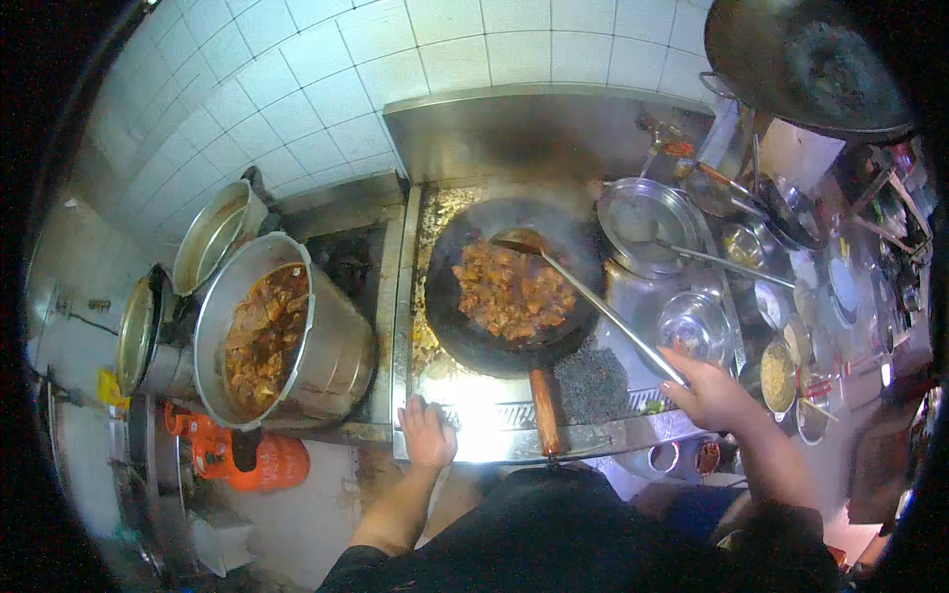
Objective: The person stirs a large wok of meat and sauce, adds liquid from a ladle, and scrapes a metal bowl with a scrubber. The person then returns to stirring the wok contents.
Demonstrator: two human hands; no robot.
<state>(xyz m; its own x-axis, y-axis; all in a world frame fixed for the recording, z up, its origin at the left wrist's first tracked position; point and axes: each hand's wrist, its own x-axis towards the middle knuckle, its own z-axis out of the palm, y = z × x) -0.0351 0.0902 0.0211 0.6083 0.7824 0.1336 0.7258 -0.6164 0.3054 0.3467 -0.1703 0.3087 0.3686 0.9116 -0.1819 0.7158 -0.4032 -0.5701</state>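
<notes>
A dark wok (pixel 474 356) sits on the stove in front of me, its wooden handle (pixel 545 411) pointing towards my body. Browned chunks of food, apparently meat in sauce (pixel 511 293), fill its middle. My right hand (pixel 700 389) grips the end of a long-handled metal ladle (pixel 608 315). The ladle's bowl rests at the far edge of the food. My left hand (pixel 428 434) lies flat on the stove's front metal edge, fingers apart, holding nothing. It is left of the wok handle and does not touch it.
To the left stands a large metal pot (pixel 334 356) of stewed food, with an orange gas cylinder (pixel 252 452) below. A metal basin (pixel 649 222) with a second ladle (pixel 726 265) across it is on the right. Beyond are a glass-like bowl (pixel 693 326) and several ingredient bowls (pixel 778 376).
</notes>
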